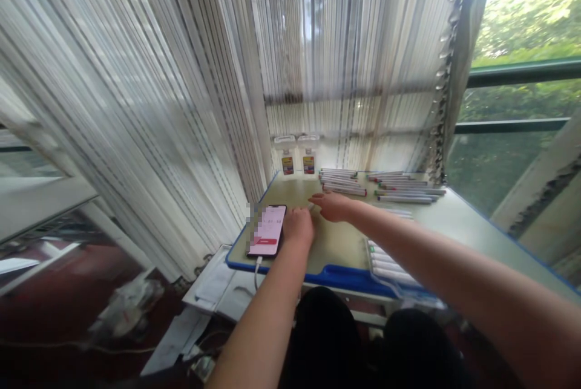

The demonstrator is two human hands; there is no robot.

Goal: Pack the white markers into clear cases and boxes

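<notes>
My left hand (298, 225) is closed in a loose fist above the desk, just right of a phone (269, 230). Close by, my right hand (334, 205) reaches in from the right with its fingers bent toward the left one. A short whitish sliver (311, 205), perhaps part of a marker, shows between the two hands; their fingers hide the rest. Beyond my right hand lies a bunch of white markers (341, 181) with coloured ends. A second group of markers (406, 188) is spread farther right. Under my right forearm, a clear case (391, 265) holds several white markers.
Two clear bottles (285, 156) with yellow labels stand at the desk's back edge, before a striped string curtain (345, 62). A white cable (256, 271) runs from the phone over the blue front edge. Papers (204, 289) and a plastic bag (129, 310) lie lower left.
</notes>
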